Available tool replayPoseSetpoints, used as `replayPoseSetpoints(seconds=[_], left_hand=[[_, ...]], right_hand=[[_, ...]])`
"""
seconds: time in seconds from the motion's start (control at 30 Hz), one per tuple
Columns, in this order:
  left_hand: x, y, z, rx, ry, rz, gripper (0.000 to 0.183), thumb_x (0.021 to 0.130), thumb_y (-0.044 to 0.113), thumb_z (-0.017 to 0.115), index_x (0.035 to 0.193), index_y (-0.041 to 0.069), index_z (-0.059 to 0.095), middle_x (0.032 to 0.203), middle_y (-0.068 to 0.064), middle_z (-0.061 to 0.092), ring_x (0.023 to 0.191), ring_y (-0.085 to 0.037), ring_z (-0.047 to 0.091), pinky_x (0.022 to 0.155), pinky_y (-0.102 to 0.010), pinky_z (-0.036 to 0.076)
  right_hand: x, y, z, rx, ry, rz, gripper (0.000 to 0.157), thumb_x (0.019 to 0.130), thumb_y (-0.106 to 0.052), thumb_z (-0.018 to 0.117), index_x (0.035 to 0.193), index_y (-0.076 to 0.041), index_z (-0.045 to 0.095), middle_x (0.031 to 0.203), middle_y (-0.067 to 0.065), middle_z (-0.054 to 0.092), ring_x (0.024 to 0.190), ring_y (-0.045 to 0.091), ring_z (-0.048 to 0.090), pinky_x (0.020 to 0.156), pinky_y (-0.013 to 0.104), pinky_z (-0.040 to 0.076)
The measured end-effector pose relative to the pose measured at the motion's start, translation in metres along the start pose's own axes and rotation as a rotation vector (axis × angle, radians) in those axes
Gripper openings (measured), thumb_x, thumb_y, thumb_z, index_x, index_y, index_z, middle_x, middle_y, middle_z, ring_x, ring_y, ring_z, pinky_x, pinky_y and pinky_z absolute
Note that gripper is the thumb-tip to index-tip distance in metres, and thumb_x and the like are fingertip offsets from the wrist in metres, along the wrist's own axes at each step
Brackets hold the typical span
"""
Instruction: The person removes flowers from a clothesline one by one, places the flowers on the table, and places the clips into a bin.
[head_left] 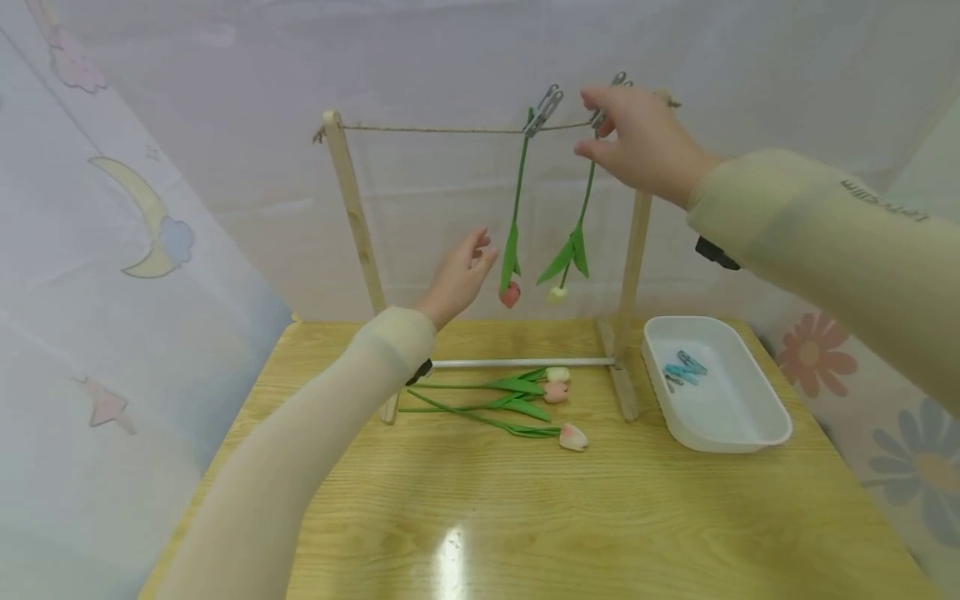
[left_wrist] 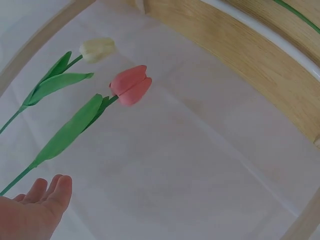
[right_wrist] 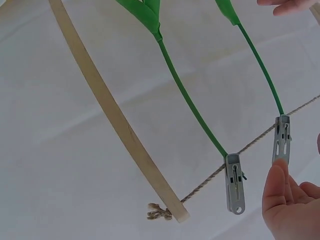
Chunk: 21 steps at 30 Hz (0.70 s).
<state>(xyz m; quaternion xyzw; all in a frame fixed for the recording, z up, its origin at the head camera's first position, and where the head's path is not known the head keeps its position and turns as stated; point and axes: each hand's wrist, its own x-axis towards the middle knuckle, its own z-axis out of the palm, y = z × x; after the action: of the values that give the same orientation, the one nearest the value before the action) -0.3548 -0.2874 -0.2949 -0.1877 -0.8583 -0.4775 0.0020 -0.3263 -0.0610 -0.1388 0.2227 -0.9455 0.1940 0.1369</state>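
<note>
A pink-red tulip (head_left: 510, 293) and a cream tulip (head_left: 557, 294) hang head down from a twine line (head_left: 435, 130). One grey clothespin (head_left: 543, 111) fastens the red tulip's stem, and another grey clothespin (right_wrist: 234, 184) fastens the cream one's. My right hand (head_left: 645, 137) is raised at the line, overlapping the cream tulip's clothespin in the head view, its thumb and forefinger spread apart with nothing between them. Lower down, my left hand (head_left: 459, 279) hovers left of the red tulip, fingers loosely bent and holding nothing.
Wooden posts (head_left: 352, 208) carry the line, with a white bar (head_left: 525, 362) between them low down. Three tulips (head_left: 573, 437) lie on the wooden table (head_left: 525, 517). At the right, a white basin (head_left: 742, 417) contains blue and grey clothespins (head_left: 682, 372).
</note>
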Motion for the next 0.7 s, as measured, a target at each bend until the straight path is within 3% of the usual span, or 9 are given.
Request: replayPoseSetpoints(seconds=[0.23,0.47,0.7], left_hand=[[0.005,0.003,0.005,-0.004,0.016,0.005,0.055,0.106,0.026,0.043,0.152,0.003,0.026,0.152,-0.013,0.037,0.136,-0.029,0.038,0.112,-0.038,0.034],[0.013,0.003,0.01,-0.004,0.037,-0.019,0.057,0.105,0.027,0.044,0.153,0.005,0.023,0.154,-0.01,0.034,0.137,-0.026,0.037,0.112,-0.036,0.033],[0.022,0.004,0.016,-0.003,0.049,-0.022,0.058,0.105,0.024,0.045,0.153,0.003,0.021,0.155,-0.011,0.033,0.137,-0.029,0.037,0.113,-0.034,0.032]], right_hand=[[0.013,0.002,-0.004,-0.004,-0.024,0.091,0.06,0.102,-0.014,0.051,0.152,0.003,0.022,0.146,0.024,0.04,0.106,0.035,0.051,0.081,0.042,0.045],[0.023,0.003,-0.008,0.068,-0.056,0.153,0.062,0.102,-0.015,0.049,0.154,-0.002,0.018,0.157,0.017,0.025,0.121,0.038,0.047,0.102,0.05,0.041],[0.033,0.003,-0.008,0.103,-0.065,0.183,0.062,0.103,-0.02,0.047,0.155,-0.005,0.016,0.159,0.012,0.019,0.136,0.035,0.035,0.112,0.047,0.032]])
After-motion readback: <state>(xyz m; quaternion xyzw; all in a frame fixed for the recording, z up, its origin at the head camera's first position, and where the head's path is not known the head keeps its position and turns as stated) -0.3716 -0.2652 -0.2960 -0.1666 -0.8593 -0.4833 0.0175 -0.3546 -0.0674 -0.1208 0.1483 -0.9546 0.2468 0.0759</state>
